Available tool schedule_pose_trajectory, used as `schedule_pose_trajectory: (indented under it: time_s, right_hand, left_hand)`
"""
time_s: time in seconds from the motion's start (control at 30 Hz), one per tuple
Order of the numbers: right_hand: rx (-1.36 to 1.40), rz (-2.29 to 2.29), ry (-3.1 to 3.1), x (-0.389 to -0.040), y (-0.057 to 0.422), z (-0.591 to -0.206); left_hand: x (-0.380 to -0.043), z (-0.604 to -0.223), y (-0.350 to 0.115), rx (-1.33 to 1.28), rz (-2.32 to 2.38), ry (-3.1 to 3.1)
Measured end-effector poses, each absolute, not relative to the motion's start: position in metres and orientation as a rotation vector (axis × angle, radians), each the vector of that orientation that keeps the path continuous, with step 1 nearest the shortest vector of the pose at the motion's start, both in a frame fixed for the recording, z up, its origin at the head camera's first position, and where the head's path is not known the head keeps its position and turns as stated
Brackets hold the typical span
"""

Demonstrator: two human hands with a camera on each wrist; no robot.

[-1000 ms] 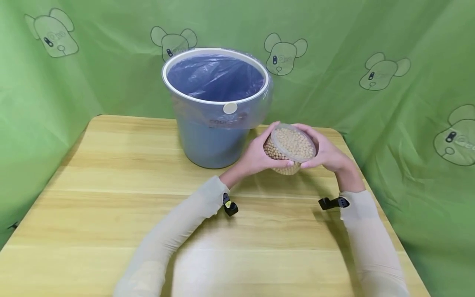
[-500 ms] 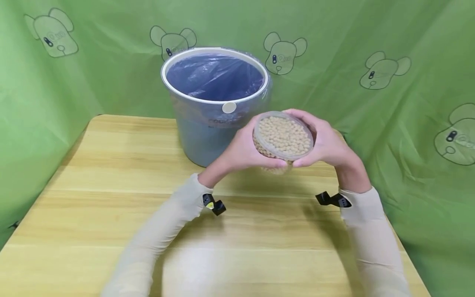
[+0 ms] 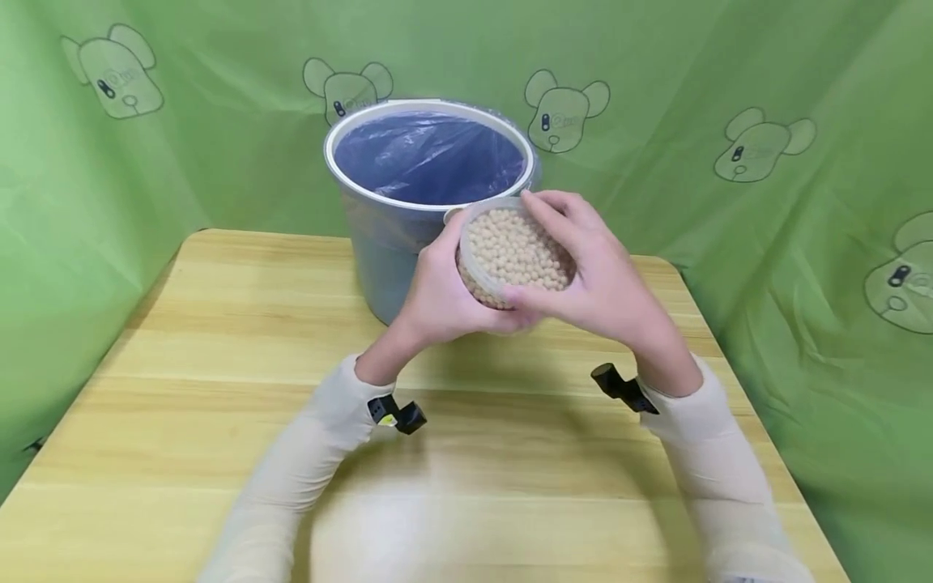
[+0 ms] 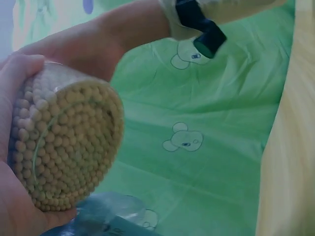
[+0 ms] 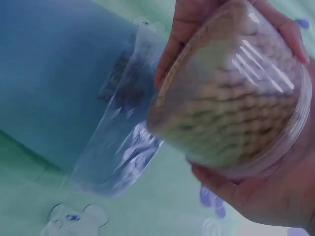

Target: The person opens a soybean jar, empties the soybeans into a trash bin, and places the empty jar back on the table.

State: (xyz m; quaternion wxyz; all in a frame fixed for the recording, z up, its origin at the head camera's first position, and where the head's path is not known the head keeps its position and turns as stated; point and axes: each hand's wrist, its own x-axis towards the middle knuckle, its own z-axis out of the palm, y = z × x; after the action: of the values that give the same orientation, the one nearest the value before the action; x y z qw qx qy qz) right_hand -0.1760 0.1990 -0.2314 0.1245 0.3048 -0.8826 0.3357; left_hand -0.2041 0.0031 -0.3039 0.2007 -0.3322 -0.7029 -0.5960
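Both hands hold a clear plastic jar full of round beige beans above the table, close in front of the bin. My left hand grips its left side and underside. My right hand is curled around the translucent upper rim, thumb on the near side and fingers on the far side. The left wrist view shows the tilted jar's base, packed with beans. Seen from the right wrist, the jar is blurred, with the left hand's fingers behind it.
A blue-grey trash bin with a white rim, lined with a transparent bag, stands at the back of the wooden table. Its open mouth is just behind the jar. Green printed cloth hangs behind and on both sides.
The jar has risen and moved left toward the bin, tilting along the way. My right hand has shifted from the jar's side onto its rim; the left hand has moved further underneath.
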Motion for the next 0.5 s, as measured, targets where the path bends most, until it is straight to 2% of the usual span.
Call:
schedule_pose_trajectory:
  time_s: [0.13, 0.5]
  right_hand:
    - [0.869, 0.846, -2.571, -0.174, 0.189, -0.227]
    - [1.031, 0.851, -2.488, -0.187, 0.175, -0.23]
  left_hand:
    - [-0.202, -0.301, 0.002, -0.914, -1.609, -1.994]
    - [-0.209, -0.308, -0.009, -0.942, -1.734, -1.994]
